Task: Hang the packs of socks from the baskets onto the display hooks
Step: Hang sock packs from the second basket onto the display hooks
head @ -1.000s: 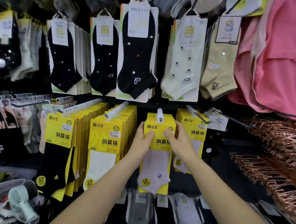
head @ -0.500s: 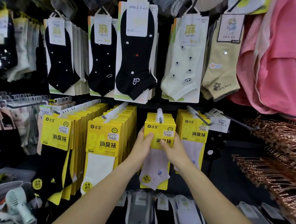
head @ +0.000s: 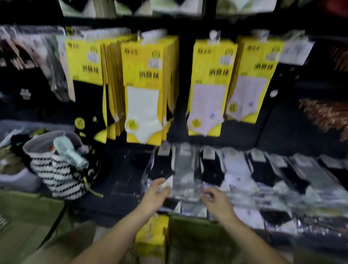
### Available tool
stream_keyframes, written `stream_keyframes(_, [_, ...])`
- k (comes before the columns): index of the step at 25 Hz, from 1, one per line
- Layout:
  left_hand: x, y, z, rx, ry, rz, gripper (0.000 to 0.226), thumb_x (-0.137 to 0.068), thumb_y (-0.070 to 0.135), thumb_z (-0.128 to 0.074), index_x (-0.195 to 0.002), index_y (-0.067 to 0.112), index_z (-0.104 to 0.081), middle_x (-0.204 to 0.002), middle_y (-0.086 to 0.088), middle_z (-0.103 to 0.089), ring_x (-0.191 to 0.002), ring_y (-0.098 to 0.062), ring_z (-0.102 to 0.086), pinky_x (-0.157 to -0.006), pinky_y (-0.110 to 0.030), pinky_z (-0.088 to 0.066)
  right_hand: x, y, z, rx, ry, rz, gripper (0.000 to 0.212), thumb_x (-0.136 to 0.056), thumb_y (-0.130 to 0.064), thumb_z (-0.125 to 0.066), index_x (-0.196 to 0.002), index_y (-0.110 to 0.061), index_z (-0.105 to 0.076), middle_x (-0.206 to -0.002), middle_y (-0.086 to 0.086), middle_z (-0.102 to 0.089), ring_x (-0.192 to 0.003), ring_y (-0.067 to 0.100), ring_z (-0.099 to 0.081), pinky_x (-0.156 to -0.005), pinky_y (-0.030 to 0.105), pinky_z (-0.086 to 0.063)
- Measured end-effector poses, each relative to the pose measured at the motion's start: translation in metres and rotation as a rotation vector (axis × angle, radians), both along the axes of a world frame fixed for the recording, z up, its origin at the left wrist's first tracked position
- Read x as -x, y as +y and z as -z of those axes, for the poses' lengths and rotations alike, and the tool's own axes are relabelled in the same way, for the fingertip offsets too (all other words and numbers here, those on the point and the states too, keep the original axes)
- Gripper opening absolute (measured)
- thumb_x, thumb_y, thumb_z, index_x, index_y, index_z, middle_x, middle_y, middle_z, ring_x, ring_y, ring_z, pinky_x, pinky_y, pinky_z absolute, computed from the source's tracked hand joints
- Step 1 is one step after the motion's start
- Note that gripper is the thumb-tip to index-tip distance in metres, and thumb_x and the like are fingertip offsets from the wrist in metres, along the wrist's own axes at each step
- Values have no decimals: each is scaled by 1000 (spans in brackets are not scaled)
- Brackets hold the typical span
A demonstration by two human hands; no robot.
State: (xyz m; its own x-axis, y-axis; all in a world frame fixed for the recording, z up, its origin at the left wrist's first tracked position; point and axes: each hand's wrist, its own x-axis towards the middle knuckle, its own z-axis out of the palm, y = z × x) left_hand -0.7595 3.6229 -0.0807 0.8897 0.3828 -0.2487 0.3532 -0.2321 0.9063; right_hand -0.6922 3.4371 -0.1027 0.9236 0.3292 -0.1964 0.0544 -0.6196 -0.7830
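The view is blurred by motion. A yellow pack with a pale lilac sock (head: 210, 89) hangs on its display hook (head: 214, 36), with no hand on it. More yellow packs (head: 145, 84) hang in rows to its left, and another (head: 253, 79) to its right. My left hand (head: 156, 194) and my right hand (head: 215, 198) hover low over the flat rows of wrapped socks (head: 238, 173), fingers loose, holding nothing. Between my forearms, at the bottom, a stack of yellow packs (head: 151, 233) lies in a basket (head: 199, 234).
A striped bag (head: 59, 175) with a small handheld fan (head: 71, 151) stands at the left, beside a grey bin (head: 7, 178) of loose socks. Copper-coloured hangers (head: 338, 120) jut out at the right. Dark packs hang at the far left.
Both hands have let go of the lilac-sock pack, which stays hanging on the hook, and dropped down toward me. The view has tilted down sharply.
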Motion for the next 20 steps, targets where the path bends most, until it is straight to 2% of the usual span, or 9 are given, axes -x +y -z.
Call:
stream_keyframes(2, [18, 15, 26, -49, 85, -65, 10, -93, 6, -50, -96, 6, -59, -89, -4, -53, -82, -16, -51, -65, -22, -37, 28, 11, 32, 68, 56, -57, 24, -92, -21, -58, -111, -7, -63, -116, 10, -64, -108, 23, -59, -86, 25, -43])
stream_keyframes(3, [25, 22, 38, -85, 114, -68, 15, -92, 4, -51, -80, 12, -56, -76, -2, -51, -70, -14, -49, -58, -21, -37, 40, 19, 46, 90, 78, -78, 26, -90, -21, -60, -111, -7, -63, -115, 10, -65, -107, 23, -60, -86, 24, -44])
stream_keyframes(4, [31, 26, 48, -106, 147, -74, 19, -91, 2, -52, -77, 15, -52, -72, 0, -50, -66, -14, -48, -55, -21, -38, 52, 27, 58, 114, 96, -100, 28, -88, -21, -62, -112, -8, -63, -116, 10, -65, -108, 23, -60, -87, 24, -44])
stream_keyframes(6, [41, 33, 67, -112, 211, -68, 10, -90, 3, -52, -94, 12, -51, -87, -6, -54, -77, -21, -56, -65, -23, -43, 73, 44, 79, 174, 136, -157, 33, -85, -23, -64, -116, -12, -62, -117, 7, -65, -109, 23, -60, -87, 24, -43])
stream_keyframes(8, [49, 36, 89, -134, 295, -25, 22, -90, 2, -50, -111, 7, -50, -108, -10, -53, -93, -24, -59, -79, -25, -43, 87, 60, 97, 205, 149, -210, 41, -83, -28, -67, -121, -17, -57, -116, 6, -65, -109, 24, -60, -84, 27, -44])
stream_keyframes(10, [56, 39, 106, -43, 325, -65, 35, -89, -3, -48, -124, -6, -47, -122, -15, -54, -105, -30, -58, -88, -27, -47, 94, 72, 110, 211, 141, -221, 54, -82, -30, -69, -131, -22, -48, -120, 8, -62, -112, 27, -58, -84, 30, -45])
stream_keyframes(13, [67, 49, 127, 13, 270, -173, 40, -86, -10, -49, -126, -8, -47, -116, -18, -59, -100, -27, -59, -75, -22, -47, 98, 85, 124, 211, 128, -131, 61, -82, -23, -68, -136, -24, -39, -129, 8, -55, -115, 28, -56, -89, 34, -48])
stream_keyframes(16, [73, 57, 140, 37, 217, -72, 37, -83, -12, -53, -120, -6, -54, -120, -22, -61, -99, -22, -56, -75, -21, -45, 99, 96, 133, 174, 162, -59, 59, -81, -19, -70, -131, -19, -38, -126, 6, -60, -113, 27, -58, -87, 38, -50])
stream_keyframes(20, [75, 61, 152, 67, 200, -19, 54, -83, -4, -61, -133, 3, -42, -121, -16, -60, -109, -27, -58, -95, -35, -47, 100, 104, 142, 152, 170, -38, 62, -82, -18, -70, -134, -18, -35, -128, 6, -59, -114, 26, -57, -84, 33, -48])
